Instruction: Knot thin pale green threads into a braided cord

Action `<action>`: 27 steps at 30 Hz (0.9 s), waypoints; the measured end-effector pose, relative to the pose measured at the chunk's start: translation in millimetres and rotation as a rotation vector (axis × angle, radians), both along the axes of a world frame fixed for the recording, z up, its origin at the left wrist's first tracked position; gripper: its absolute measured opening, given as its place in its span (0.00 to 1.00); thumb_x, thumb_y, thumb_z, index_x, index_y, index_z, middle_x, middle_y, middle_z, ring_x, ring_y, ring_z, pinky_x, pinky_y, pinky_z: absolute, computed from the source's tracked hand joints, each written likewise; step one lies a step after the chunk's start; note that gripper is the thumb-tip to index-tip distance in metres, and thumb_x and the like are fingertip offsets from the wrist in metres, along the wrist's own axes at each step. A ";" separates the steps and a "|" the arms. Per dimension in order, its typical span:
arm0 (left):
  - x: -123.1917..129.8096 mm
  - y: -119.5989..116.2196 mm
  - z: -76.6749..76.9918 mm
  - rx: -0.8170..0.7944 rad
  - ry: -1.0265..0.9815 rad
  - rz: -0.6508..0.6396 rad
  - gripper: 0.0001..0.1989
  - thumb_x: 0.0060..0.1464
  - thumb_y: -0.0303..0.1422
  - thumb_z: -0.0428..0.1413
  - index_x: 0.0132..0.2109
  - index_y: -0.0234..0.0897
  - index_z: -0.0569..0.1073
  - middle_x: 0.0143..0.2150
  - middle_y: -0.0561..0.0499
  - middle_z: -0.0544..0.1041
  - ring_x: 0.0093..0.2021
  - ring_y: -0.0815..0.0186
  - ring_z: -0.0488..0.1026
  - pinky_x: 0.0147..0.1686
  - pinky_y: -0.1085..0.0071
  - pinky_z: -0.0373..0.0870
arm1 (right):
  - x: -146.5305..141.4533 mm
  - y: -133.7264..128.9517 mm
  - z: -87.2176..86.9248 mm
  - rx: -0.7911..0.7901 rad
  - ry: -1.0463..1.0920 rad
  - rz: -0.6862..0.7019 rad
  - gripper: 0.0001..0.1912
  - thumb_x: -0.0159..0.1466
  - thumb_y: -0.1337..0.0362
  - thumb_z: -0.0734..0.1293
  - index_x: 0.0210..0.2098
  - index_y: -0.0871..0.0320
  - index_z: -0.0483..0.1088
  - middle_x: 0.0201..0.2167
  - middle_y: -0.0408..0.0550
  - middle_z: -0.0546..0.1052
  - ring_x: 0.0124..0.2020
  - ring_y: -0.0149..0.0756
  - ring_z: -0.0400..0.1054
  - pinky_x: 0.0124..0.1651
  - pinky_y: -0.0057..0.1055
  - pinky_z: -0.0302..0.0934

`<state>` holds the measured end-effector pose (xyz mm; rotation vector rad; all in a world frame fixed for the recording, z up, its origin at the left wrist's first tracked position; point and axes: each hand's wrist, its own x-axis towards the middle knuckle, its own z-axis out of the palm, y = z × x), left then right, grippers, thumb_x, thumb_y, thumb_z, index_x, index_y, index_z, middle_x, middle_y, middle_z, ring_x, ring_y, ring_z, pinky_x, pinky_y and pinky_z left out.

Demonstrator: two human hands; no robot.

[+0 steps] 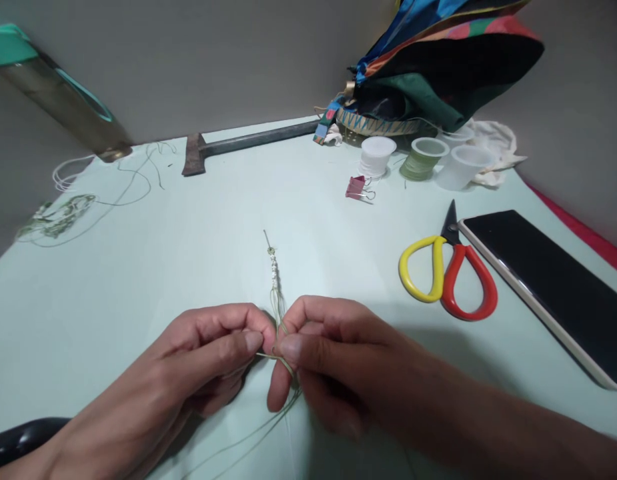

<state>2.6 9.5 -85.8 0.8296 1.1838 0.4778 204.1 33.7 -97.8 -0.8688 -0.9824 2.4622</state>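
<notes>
A thin knotted cord (274, 270) in white and green lies on the table, with a small loop and a short tail at its far end. From its near end, loose green strands run between my two hands. My left hand (208, 360) is closed, thumb and forefinger pinching a green strand. My right hand (333, 360) pinches the strands close beside it, its thumb over them. Long green ends hang below my fingers toward the table's front. Exactly how the strands cross between the fingertips is hidden.
Yellow-and-red-handled scissors (451, 267) and a phone (548, 287) lie right. Behind are a pink binder clip (359, 189), white thread spool (377, 157), green spool (422, 160), and colourful fabric bag (438, 73). A hammer (258, 139), bottle (63, 100) and tangled cords (58, 215) sit back left.
</notes>
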 end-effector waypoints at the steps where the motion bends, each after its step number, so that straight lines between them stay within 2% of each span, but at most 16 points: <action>1: -0.5 0.1 0.2 -0.011 -0.013 -0.002 0.14 0.60 0.44 0.61 0.34 0.39 0.80 0.23 0.55 0.77 0.21 0.72 0.49 0.23 0.68 0.44 | 0.4 0.0 0.3 0.004 -0.004 0.004 0.13 0.74 0.65 0.63 0.31 0.56 0.61 0.12 0.30 0.63 0.15 0.21 0.50 0.21 0.20 0.48; 8: -0.5 -0.3 -2.9 0.002 0.008 -0.043 0.15 0.63 0.44 0.61 0.33 0.39 0.79 0.27 0.55 0.79 0.21 0.72 0.49 0.21 0.69 0.43 | 0.7 0.8 2.2 0.025 -0.062 0.006 0.13 0.74 0.67 0.61 0.31 0.56 0.60 0.13 0.30 0.64 0.15 0.20 0.51 0.21 0.20 0.47; 13: 1.7 -1.4 -1.7 -0.049 -0.044 0.022 0.12 0.61 0.42 0.63 0.35 0.38 0.81 0.26 0.54 0.79 0.20 0.75 0.49 0.21 0.72 0.42 | -2.8 0.3 3.8 -0.002 -0.058 -0.018 0.12 0.74 0.69 0.60 0.32 0.55 0.59 0.13 0.29 0.64 0.15 0.20 0.50 0.20 0.20 0.44; 17: -2.7 -4.7 -1.8 -0.072 -0.084 0.059 0.11 0.60 0.41 0.64 0.38 0.38 0.83 0.28 0.51 0.80 0.20 0.76 0.50 0.20 0.75 0.44 | -3.2 -0.5 5.3 -0.025 -0.059 -0.048 0.15 0.74 0.62 0.64 0.31 0.55 0.59 0.12 0.29 0.63 0.14 0.20 0.49 0.19 0.21 0.43; 19: -5.6 -7.1 -3.3 -0.079 -0.103 0.092 0.11 0.59 0.41 0.65 0.39 0.38 0.83 0.26 0.53 0.76 0.20 0.75 0.49 0.19 0.76 0.46 | -2.4 -0.6 6.3 -0.035 -0.056 -0.057 0.16 0.74 0.60 0.66 0.30 0.55 0.59 0.12 0.28 0.63 0.14 0.20 0.49 0.19 0.21 0.43; 21: -7.2 -9.2 -5.7 -0.099 -0.130 0.145 0.11 0.58 0.41 0.65 0.40 0.37 0.83 0.21 0.57 0.65 0.20 0.74 0.46 0.18 0.77 0.47 | -1.6 -0.6 7.1 -0.041 -0.049 -0.061 0.17 0.73 0.61 0.66 0.29 0.55 0.58 0.12 0.28 0.63 0.14 0.20 0.49 0.19 0.21 0.43; 23: -6.9 -10.0 -7.9 -0.121 -0.157 0.184 0.11 0.59 0.40 0.63 0.41 0.37 0.83 0.21 0.59 0.58 0.21 0.72 0.45 0.18 0.77 0.48 | -1.2 -0.5 7.7 -0.044 -0.045 -0.054 0.18 0.73 0.63 0.67 0.29 0.55 0.58 0.11 0.28 0.63 0.14 0.20 0.49 0.19 0.21 0.43; 27: -3.5 -7.7 -7.4 -0.105 -0.137 0.130 0.11 0.61 0.41 0.62 0.39 0.37 0.83 0.22 0.59 0.59 0.21 0.73 0.45 0.18 0.76 0.47 | -1.5 -0.8 8.0 -0.056 -0.037 -0.044 0.17 0.74 0.68 0.63 0.29 0.54 0.57 0.11 0.29 0.63 0.14 0.20 0.48 0.19 0.21 0.43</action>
